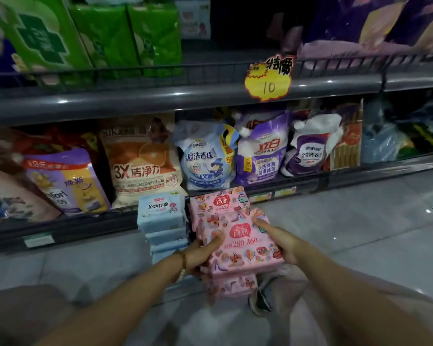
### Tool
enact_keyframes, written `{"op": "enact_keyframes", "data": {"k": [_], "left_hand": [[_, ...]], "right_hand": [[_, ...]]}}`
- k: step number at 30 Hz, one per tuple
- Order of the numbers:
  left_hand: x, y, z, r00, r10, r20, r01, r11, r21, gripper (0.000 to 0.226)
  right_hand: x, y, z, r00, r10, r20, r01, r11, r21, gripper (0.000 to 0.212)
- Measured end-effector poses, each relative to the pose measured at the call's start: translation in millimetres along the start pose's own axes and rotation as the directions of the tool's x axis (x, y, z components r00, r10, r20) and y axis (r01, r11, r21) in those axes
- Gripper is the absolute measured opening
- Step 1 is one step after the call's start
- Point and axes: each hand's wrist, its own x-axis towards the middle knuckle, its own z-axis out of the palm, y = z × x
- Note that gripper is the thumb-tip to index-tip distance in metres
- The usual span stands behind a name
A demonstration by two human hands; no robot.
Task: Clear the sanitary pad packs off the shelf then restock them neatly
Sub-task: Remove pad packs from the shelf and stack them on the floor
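Two hands are on one pink pack (240, 242) at lower centre of the frame. I note the left hand (200, 253) grips its left edge, thumb laid on the printed top face and fingers curled underneath. The right hand (283, 243) holds the right edge, with a finger stretched along the upper right corner. The hands are apart, one on each side of the pack. A bracelet (182, 259) sits on the left wrist.

The held pack lies tilted on top of more pink packs (231, 287), which are blurred. I cannot tell whether those lower ones rest on the floor (360, 221) or are carried. Just behind it, another pink pack (219, 203) stands higher, touching or nearly touching the held one. To the left of the pink ones I record a stack of light blue packs (160, 216), just beside them and in front of the bottom shelf edge (85, 228).

On the bottom shelf, across the middle of the frame, detergent bags stand in a row: an orange bag (143, 158), a blue and white pouch (205, 156), a purple bag (260, 151) and a white and purple pouch (308, 151).

On the upper shelf, green packs (125, 38) fill the upper left of the frame and purple packs (373, 23) the upper right. Between them the shelf is dark and I cannot tell its contents. A yellow price tag (268, 81) marked 10 hangs on the rail at upper centre right.

A dark shoe (259, 300) shows on the floor below the pink packs.
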Motion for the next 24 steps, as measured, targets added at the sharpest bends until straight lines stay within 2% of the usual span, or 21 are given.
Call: {"op": "enact_keyframes", "data": {"k": [2,5,9,13,16,19,21,24], "left_hand": [[-1,-10,5,1.000,-0.017,0.023,0.018,1.000,-0.010,0.096],[6,-21,6,1.000,0.000,0.027,-0.001,0.999,0.040,0.090],[13,-17,3,1.000,0.006,-0.030,-0.006,1.000,0.016,0.075],[25,-19,-1,0.997,0.007,-0.073,-0.005,1.000,0.021,0.097],[24,-16,-3,0.998,-0.013,-0.062,0.015,0.999,0.037,0.086],[22,-11,-6,0.994,-0.002,-0.112,0.008,0.998,0.058,0.084],[19,-7,-10,0.987,0.040,-0.157,-0.023,0.994,0.110,0.086],[3,17,-14,0.973,0.120,-0.196,-0.054,0.948,0.315,0.072]], "right_hand": [[16,12,1,0.999,0.035,0.012,-0.034,0.998,-0.051,0.068],[33,21,4,0.999,0.051,-0.003,-0.051,0.993,-0.110,0.060],[49,26,12,0.999,0.015,-0.032,-0.018,0.996,-0.092,0.051],[51,25,14,0.997,-0.043,-0.070,0.039,0.998,-0.050,0.045],[48,24,13,0.993,-0.069,-0.091,0.064,0.996,-0.064,0.043],[43,25,16,0.981,-0.143,-0.130,0.125,0.983,-0.137,0.042],[36,21,17,0.965,-0.200,-0.170,0.164,0.966,-0.201,0.050],[21,7,18,0.927,-0.308,-0.216,0.208,0.898,-0.388,0.072]]}}
